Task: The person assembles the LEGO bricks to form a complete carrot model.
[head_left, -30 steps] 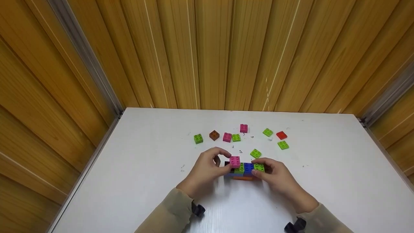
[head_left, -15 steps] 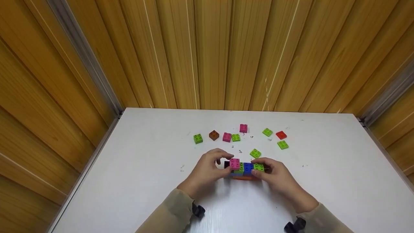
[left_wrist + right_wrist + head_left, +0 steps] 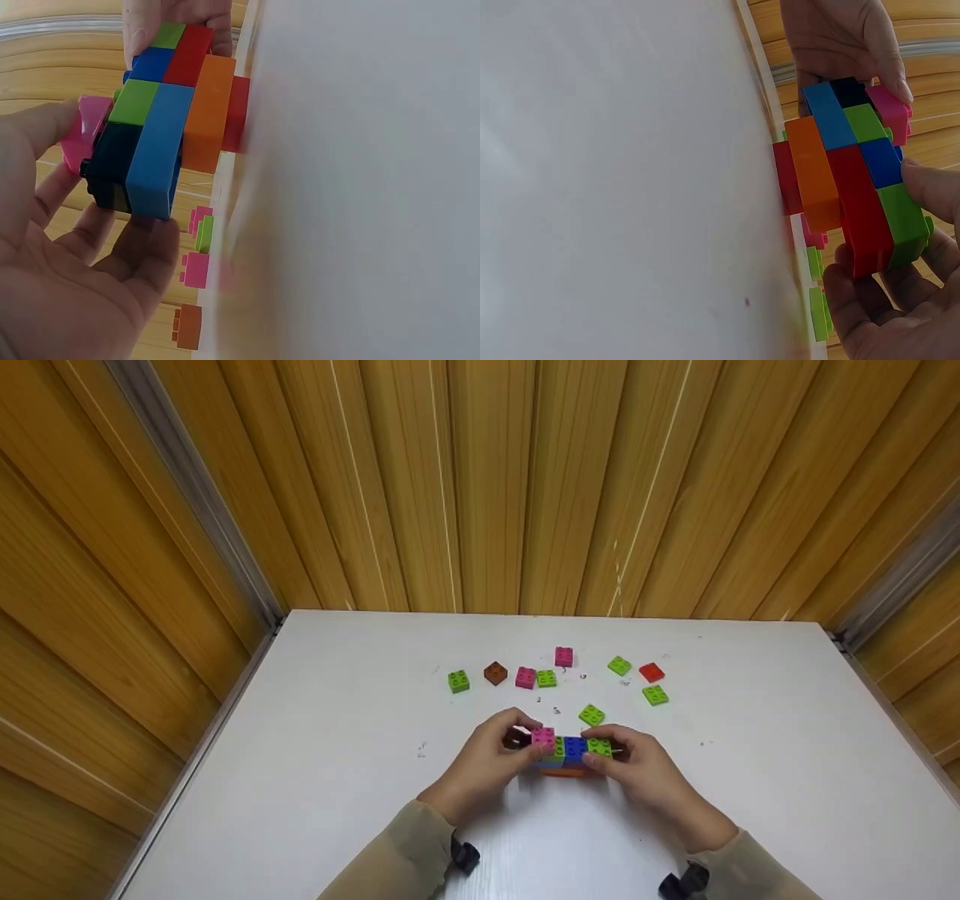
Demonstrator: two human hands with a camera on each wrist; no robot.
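A block of stacked toy bricks stands in front of the person, with an orange brick (image 3: 208,112) and a small red one (image 3: 237,112) at its base. Above these are a light blue brick (image 3: 161,142) and a longer red brick (image 3: 855,202), topped by black (image 3: 112,165), green (image 3: 135,101), blue (image 3: 881,163) and light green (image 3: 904,221) bricks. The left hand (image 3: 487,754) pinches a pink brick (image 3: 543,739), which sits tilted over the black and green bricks. Its other fingers lie along the block's left end. With thumb and fingers, the right hand (image 3: 641,761) grips the right end.
Loose bricks lie farther back on the white table (image 3: 337,720): a green one (image 3: 458,682), a brown one (image 3: 495,673), two pink (image 3: 564,656), several light green (image 3: 592,715) and a flat red one (image 3: 652,672). A wood-patterned wall (image 3: 487,487) rises behind.
The left hand has brought the pink brick down slightly onto the block's left part, and its fingers now close in around that end. The right hand keeps its hold.
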